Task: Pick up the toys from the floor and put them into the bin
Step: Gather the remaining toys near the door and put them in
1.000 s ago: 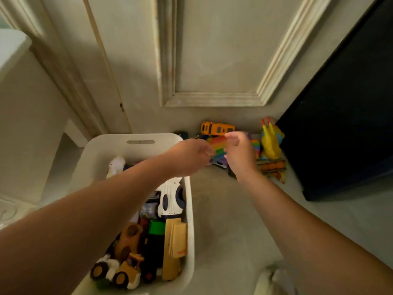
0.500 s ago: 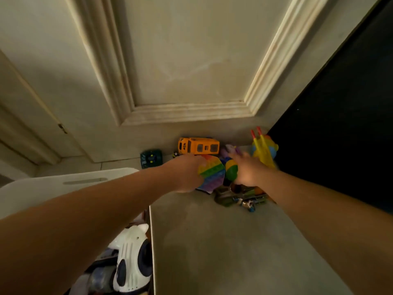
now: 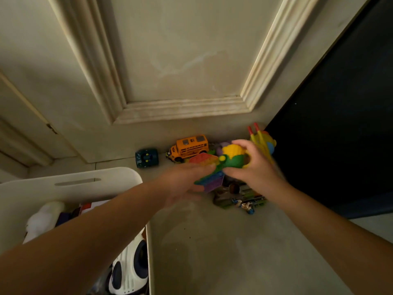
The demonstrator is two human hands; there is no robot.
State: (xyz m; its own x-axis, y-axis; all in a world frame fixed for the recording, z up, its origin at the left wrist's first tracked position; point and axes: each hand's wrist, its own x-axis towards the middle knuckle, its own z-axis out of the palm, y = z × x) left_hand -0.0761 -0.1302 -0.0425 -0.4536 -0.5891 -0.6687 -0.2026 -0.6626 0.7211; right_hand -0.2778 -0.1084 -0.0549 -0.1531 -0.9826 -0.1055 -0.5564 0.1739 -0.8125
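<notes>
Toys [image 3: 238, 201] lie heaped on the floor [image 3: 212, 252] just past the bin's [image 3: 74, 184] far right corner, against the door [image 3: 180, 60]. The small dark car [image 3: 146, 157] is nearest the bin, then the yellow bus [image 3: 189, 146], and the yellow toy with red prongs [image 3: 261, 141] is farthest. Two toys are off the floor. The left hand [image 3: 182, 186] pinches a flat rainbow pad [image 3: 209, 175] by its bin-side edge, though blur hides the exact hold. The right hand [image 3: 253, 167] has its fingers [image 3: 240, 143] curled round a yellow-and-green toy [image 3: 232, 157]. Both loads hang beyond the bin's far right corner, outside its rim. The left hand is nearer the bin, so the pad likely goes in first.
</notes>
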